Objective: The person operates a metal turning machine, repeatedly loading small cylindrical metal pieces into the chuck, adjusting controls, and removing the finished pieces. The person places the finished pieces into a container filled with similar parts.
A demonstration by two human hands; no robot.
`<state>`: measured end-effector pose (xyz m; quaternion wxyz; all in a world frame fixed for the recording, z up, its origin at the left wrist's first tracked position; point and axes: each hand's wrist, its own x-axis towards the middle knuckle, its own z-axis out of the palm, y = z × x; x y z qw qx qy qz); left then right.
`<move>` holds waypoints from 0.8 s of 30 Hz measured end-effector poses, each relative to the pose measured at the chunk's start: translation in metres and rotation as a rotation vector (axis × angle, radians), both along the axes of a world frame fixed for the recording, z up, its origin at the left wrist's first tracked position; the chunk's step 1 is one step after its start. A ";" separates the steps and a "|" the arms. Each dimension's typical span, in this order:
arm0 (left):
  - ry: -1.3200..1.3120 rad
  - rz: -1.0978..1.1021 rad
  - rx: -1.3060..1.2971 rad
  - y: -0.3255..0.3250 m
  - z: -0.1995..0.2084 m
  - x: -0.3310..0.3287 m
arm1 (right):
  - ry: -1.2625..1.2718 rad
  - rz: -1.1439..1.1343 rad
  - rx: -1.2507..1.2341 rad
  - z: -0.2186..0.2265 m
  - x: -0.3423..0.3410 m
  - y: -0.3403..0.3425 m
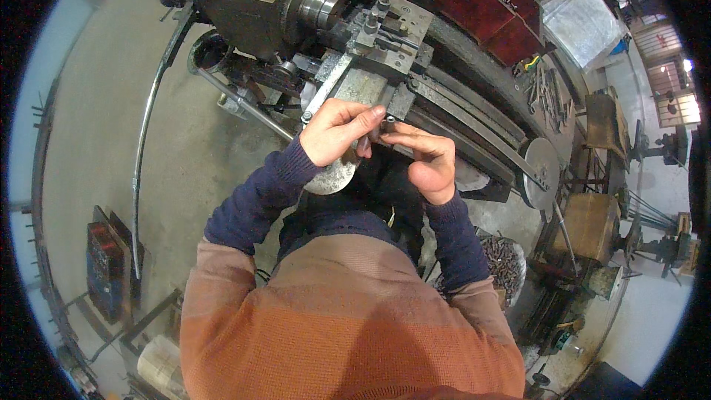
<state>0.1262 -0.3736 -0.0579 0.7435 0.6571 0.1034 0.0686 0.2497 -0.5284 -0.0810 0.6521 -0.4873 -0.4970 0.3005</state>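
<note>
The left hand (335, 133) is pinching a small dark metal part (375, 134) in its grip, near the lathe cross slide (360, 87); the right hand (429, 157) is meeting it, grip unclear. A slackening pinch could be dropping the part.

looks like a machine shop, pretty grimy one tbh, big metal lathe (381, 59) up front, bunch of wrenches (549, 92) beside it, heap of small dark bits (500, 263), more machinery (596, 226) off right, bare grey floor (200, 141)
</note>
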 end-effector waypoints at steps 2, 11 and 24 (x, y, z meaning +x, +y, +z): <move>0.009 0.016 0.006 -0.001 0.000 0.000 | -0.013 -0.003 -0.006 0.000 0.000 -0.001; 0.012 0.044 0.034 -0.005 -0.001 0.004 | -0.271 -0.087 -0.041 0.002 0.006 -0.008; -0.065 -0.129 -0.464 -0.014 -0.021 -0.001 | -0.698 -0.272 0.102 0.046 -0.012 -0.009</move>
